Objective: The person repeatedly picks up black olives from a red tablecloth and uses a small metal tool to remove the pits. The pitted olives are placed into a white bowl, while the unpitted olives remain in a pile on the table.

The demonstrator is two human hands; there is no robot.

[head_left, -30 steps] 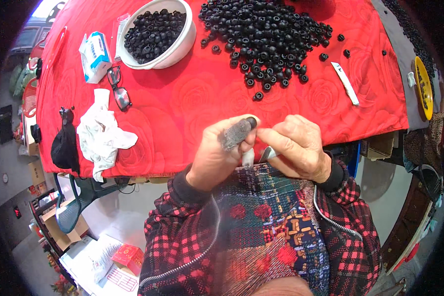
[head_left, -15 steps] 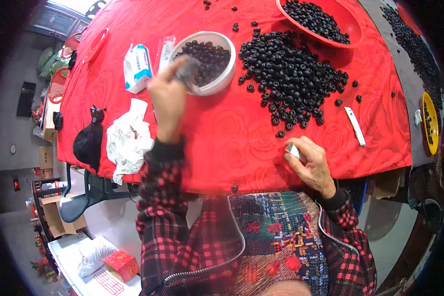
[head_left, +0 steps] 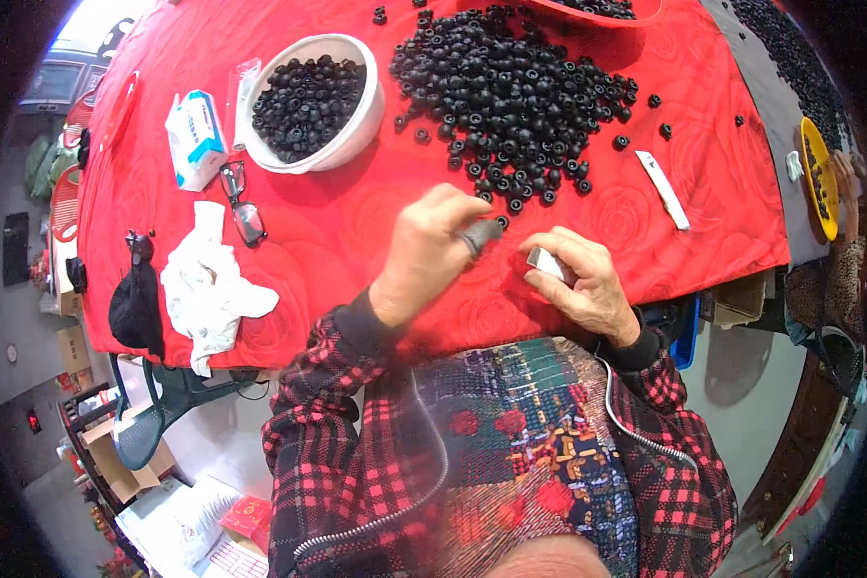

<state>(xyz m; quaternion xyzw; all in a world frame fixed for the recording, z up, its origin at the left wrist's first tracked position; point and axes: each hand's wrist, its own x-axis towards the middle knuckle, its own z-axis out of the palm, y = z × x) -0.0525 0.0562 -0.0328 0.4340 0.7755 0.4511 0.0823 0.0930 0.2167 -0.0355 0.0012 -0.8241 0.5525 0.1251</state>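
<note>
My left hand [head_left: 429,249], slightly blurred, reaches over the red cloth with a grey cover on one finger. Its thumb and finger are parted, their tips beside a small black ring-like piece [head_left: 502,223] at the near edge of a large pile of such pieces [head_left: 511,96]. To its right, my right hand [head_left: 588,289] is closed on a small white object with a grey metallic edge [head_left: 546,262]; its exact kind is unclear. Left of the pile stands a white bowl [head_left: 364,125] with many black pieces [head_left: 308,106] in it.
Eyeglasses [head_left: 244,207], a blue-and-white packet [head_left: 197,140], a white cloth [head_left: 212,284] and a black cloth item [head_left: 137,303] lie on the left. A flat white strip [head_left: 663,191] lies at right. Another person's hand [head_left: 846,183] is near a yellow tray [head_left: 819,178]; a red basin [head_left: 636,17] sits at the back.
My left hand has moved from the white bowl rightward and nearer, to the pile's edge. The right hand keeps its hold. The view has shifted, and another person's hand now shows by the yellow tray.
</note>
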